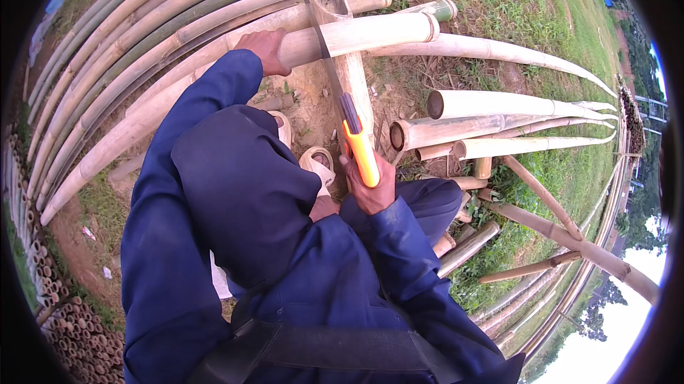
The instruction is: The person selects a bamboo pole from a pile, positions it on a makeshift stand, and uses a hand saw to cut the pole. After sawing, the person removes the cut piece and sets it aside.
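Observation:
A long, pale bamboo pole [377,33] lies across in front of me, its thick end to the right. My left hand [265,51] is closed over the pole from above. In my right hand [370,183], fingers are wrapped around the orange handle of a handsaw [328,57]. Its thin blade points away from me and crosses the pole just right of my left hand. I cannot tell how deep the blade sits. Beneath the pole runs a thicker bamboo support [353,85] with a notch cut near its far end.
Several long bamboo poles [182,17] lie side by side at the left. Cut bamboo ends [436,105] face me at the right, above a bamboo frame [548,231]. A stack of bamboo [78,334] fills the lower left. My sandalled feet [318,163] rest on bare soil.

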Demonstrator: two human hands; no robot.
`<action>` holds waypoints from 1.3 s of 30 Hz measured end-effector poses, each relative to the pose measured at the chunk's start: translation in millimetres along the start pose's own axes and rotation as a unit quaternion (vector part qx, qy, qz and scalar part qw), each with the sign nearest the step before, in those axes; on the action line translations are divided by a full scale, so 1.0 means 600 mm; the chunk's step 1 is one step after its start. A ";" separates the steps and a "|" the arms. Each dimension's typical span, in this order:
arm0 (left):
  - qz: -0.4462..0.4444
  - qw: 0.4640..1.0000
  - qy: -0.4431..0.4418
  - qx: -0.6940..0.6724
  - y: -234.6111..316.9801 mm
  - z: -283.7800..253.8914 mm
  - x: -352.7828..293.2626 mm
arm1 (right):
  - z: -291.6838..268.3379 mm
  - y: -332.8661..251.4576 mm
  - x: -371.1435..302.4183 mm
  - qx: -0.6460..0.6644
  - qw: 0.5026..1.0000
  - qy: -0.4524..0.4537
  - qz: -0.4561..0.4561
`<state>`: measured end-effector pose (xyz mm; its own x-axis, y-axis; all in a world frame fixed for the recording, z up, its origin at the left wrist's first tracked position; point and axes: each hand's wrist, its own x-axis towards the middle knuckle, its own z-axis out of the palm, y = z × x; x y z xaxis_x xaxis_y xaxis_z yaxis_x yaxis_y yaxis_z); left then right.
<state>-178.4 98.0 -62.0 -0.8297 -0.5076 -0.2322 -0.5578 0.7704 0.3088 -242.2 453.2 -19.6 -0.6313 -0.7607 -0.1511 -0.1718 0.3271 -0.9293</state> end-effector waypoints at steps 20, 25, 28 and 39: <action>-0.004 0.999 -0.039 0.011 0.000 -0.003 0.007 | -0.057 0.003 -0.100 -0.065 0.997 0.035 -0.028; 0.007 0.999 -0.048 -0.001 -0.008 -0.005 0.023 | 0.003 -0.015 0.060 -0.026 0.999 0.014 -0.040; 0.005 0.999 -0.042 -0.003 -0.023 0.000 0.022 | -0.018 -0.008 -0.034 -0.035 0.999 0.005 -0.029; 0.002 1.000 -0.025 0.000 -0.018 -0.008 0.028 | 0.007 -0.032 0.070 0.019 0.999 0.005 -0.036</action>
<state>-186.2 79.3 -64.8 -0.8300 -0.4842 -0.2770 -0.5541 0.7727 0.3097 -262.3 412.8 -9.7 -0.6256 -0.7760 -0.0799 -0.1889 0.2501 -0.9496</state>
